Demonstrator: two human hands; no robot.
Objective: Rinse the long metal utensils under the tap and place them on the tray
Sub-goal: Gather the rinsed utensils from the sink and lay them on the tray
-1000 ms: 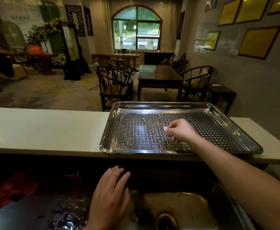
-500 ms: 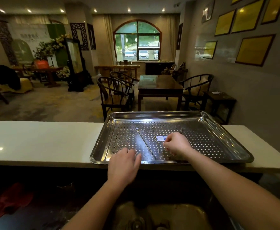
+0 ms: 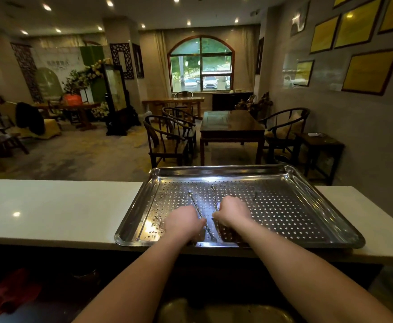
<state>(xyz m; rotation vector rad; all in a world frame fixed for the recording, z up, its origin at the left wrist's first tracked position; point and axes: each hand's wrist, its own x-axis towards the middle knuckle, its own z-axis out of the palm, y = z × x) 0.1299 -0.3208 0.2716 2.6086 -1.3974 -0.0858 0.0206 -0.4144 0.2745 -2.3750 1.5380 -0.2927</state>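
Curling our left grip [image 3: 184,221] and right grip [image 3: 232,212] down onto the two long metal utensils [image 3: 194,202] lying on the tray [image 3: 296,217] on the table [image 3: 62,206], we cannot tell if either pinches one; we judge this the placing step, next needing a clean release.

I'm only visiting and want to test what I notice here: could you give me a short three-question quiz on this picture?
1. True or false: the perforated stainless-steel tray is empty.
2. The person's left hand and right hand are: A over the tray, B left of it, C beyond it.
3. Fill in: the tray rests on the white glossy ___.
Key: 1 false, long twisted metal utensils lie on it; 2 A; 3 counter.
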